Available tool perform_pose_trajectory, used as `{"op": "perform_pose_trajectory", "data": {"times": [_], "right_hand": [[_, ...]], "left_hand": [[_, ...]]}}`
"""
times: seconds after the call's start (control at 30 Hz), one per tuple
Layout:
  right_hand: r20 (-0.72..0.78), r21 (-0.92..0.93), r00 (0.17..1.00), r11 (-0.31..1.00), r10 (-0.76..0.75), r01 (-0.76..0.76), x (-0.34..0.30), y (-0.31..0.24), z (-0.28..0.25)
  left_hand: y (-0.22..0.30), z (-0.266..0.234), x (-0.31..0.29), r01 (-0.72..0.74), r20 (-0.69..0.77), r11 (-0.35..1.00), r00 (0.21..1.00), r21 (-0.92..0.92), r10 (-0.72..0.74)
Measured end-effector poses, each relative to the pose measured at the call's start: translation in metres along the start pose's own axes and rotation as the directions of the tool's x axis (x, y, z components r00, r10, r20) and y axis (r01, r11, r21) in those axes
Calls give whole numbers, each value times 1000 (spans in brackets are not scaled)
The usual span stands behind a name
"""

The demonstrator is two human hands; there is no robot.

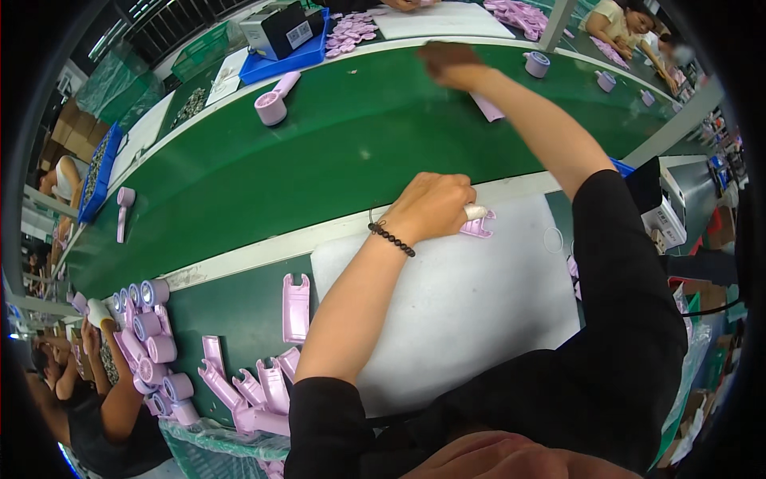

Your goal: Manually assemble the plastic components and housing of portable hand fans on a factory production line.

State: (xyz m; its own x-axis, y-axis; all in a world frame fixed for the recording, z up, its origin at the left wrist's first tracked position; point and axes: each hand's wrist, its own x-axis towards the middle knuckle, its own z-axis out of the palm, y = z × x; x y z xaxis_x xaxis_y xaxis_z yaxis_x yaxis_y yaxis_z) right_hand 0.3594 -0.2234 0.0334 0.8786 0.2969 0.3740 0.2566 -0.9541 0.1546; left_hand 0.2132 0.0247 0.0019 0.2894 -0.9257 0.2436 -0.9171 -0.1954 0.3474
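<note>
The left hand [431, 206] holds a pink piece [480, 228] poking right; farther off, the blurry right hand's [452, 65] grip I can't tell.

Mat [479, 311] on table [227, 311]; belt [319, 160] beyond it. Left hand [431, 203] at mat's far edge, shell [479, 229] at its fingers. Right hand [453, 65] farther back, above belt. Left of mat: loose shells [274, 389], then handset pile [152, 349]. 2 handsets [272, 108] on belt's left, more right. Behind belt, carton [267, 36] in tray [281, 71].
</note>
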Motion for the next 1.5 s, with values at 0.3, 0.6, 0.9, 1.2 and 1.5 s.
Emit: {"op": "perform_pose_trajectory", "data": {"times": [0.3, 0.6, 0.9, 1.2, 1.5], "right_hand": [[-292, -288, 723, 663, 627, -691, -114, 225, 4], [-131, 172, 696, 708, 706, -685, -135, 246, 66], [-131, 452, 684, 657, 718, -603, -118, 67, -30], [-148, 975, 678, 222, 720, -24, -215, -112, -129], [-128, 991, 738, 64, 663, 115, -290, -149, -132]], "left_hand": [[7, 2, 10, -8, 54, 994, 998, -108, 14], [6, 4, 7, -94, 61, 992, 993, -80, 99], [18, 11, 7, -205, -149, 973, 971, -105, 189], [30, 13, 7, -27, -190, 646, 964, -763, -184], [74, 10, 6, 311, 289, 336, 951, -889, -114]]}}
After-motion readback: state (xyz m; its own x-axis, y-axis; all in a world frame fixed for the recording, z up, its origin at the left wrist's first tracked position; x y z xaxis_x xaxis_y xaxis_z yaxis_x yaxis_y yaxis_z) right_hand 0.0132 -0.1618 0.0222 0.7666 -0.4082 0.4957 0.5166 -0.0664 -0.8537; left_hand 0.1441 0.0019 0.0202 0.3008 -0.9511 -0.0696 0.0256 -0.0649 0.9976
